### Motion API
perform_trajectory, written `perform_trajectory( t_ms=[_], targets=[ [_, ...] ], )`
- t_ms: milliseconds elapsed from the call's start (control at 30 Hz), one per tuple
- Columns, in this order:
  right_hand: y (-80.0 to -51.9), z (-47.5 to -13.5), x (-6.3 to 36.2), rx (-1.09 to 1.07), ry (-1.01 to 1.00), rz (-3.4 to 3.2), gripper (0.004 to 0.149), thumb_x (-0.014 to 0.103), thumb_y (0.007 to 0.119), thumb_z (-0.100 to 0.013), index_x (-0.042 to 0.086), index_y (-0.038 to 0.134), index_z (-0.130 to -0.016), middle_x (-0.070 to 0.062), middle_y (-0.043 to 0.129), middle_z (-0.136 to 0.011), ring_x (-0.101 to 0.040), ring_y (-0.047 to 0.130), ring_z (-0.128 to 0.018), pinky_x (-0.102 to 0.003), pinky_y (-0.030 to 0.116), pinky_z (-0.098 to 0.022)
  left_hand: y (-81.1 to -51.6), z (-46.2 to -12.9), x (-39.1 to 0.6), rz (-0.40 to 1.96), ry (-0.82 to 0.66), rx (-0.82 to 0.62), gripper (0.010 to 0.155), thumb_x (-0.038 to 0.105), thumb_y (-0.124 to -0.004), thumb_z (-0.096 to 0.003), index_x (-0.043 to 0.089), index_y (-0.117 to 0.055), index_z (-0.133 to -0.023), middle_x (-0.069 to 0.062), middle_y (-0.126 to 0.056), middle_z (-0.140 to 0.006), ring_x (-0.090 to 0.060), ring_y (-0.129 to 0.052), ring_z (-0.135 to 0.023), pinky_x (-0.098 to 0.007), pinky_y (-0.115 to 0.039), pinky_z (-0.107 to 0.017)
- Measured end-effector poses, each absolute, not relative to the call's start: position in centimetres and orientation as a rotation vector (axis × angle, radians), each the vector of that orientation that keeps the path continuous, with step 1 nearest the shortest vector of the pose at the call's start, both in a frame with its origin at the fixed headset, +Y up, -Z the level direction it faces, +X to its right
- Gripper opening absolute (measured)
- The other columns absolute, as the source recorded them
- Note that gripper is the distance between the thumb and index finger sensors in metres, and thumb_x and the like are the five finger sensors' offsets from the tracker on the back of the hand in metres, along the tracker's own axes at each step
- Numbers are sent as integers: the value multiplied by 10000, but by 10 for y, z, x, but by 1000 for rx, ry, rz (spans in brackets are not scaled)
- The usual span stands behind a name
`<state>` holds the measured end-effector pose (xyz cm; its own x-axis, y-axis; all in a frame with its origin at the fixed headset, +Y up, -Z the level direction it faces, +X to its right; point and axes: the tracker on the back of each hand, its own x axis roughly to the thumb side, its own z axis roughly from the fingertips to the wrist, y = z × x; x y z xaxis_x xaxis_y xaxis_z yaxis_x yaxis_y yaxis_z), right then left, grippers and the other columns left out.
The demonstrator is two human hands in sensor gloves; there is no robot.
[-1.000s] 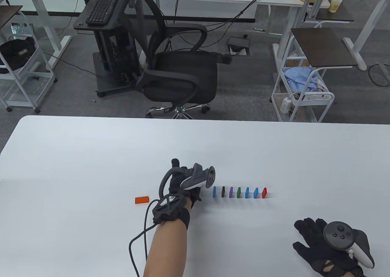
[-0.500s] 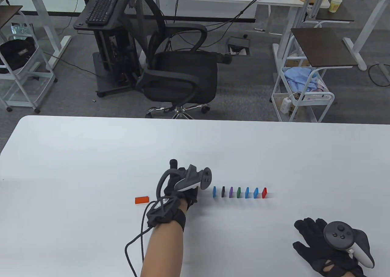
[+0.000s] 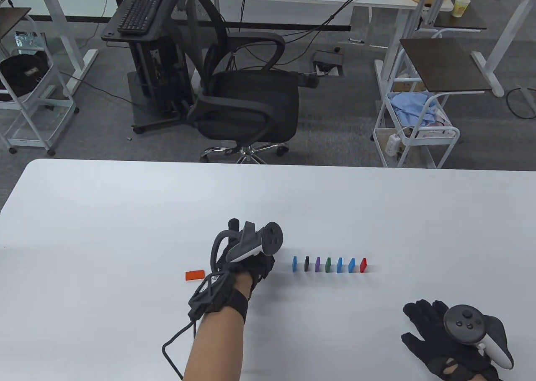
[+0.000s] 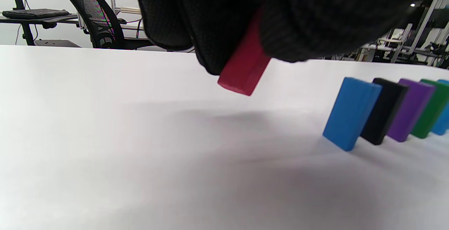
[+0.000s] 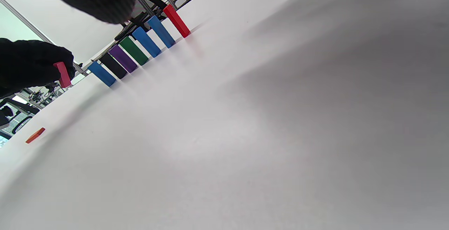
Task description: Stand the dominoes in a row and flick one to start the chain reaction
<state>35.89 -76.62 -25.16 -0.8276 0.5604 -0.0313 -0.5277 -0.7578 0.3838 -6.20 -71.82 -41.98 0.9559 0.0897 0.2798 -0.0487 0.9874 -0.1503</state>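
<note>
Several dominoes stand in a row on the white table, from a blue one at the left to a red one at the right. My left hand hovers just left of the row and pinches a red domino a little above the table, tilted; that domino also shows in the right wrist view. An orange domino lies flat to the left of my left hand. My right hand rests flat on the table at the near right, fingers spread, holding nothing.
The white table stretches wide around the row. Beyond its far edge stand a black office chair, a keyboard stand and a white cart. A cable trails from my left wrist.
My left hand has drifted slightly to the left, away from the row, still holding the red domino. The row and my right hand have not moved.
</note>
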Motion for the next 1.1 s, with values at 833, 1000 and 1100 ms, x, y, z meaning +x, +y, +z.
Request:
perform_trajectory(
  t_ms=[833, 1000, 1100],
  targets=[
    [-767, -252, 358, 122, 510, 2500, 682, 514, 688, -529, 282, 299, -1040, -130, 138, -1143, -428, -73, -969, -641, 22, -697, -755, -419, -52, 322, -282, -195, 573, 349, -891, -428, 223, -632, -923, -44, -869, -926, -284, -750, -960, -707, -268, -729],
    [-766, -252, 358, 122, 512, 2499, 682, 514, 687, -530, 282, 300, -1040, -129, 137, -1143, -429, -73, -969, -641, 22, -697, -760, -419, -49, 321, -286, -202, 572, 348, -889, -429, 224, -629, -923, -43, -867, -925, -283, -750, -958, -707, -269, -728],
    [-766, -252, 358, 122, 512, 2499, 683, 514, 688, -530, 282, 298, -1040, -129, 138, -1143, -429, -71, -969, -641, 23, -697, -762, -420, -48, 320, -286, -205, 573, 346, -888, -430, 227, -624, -924, -39, -864, -926, -281, -749, -959, -706, -270, -728]
  ],
)
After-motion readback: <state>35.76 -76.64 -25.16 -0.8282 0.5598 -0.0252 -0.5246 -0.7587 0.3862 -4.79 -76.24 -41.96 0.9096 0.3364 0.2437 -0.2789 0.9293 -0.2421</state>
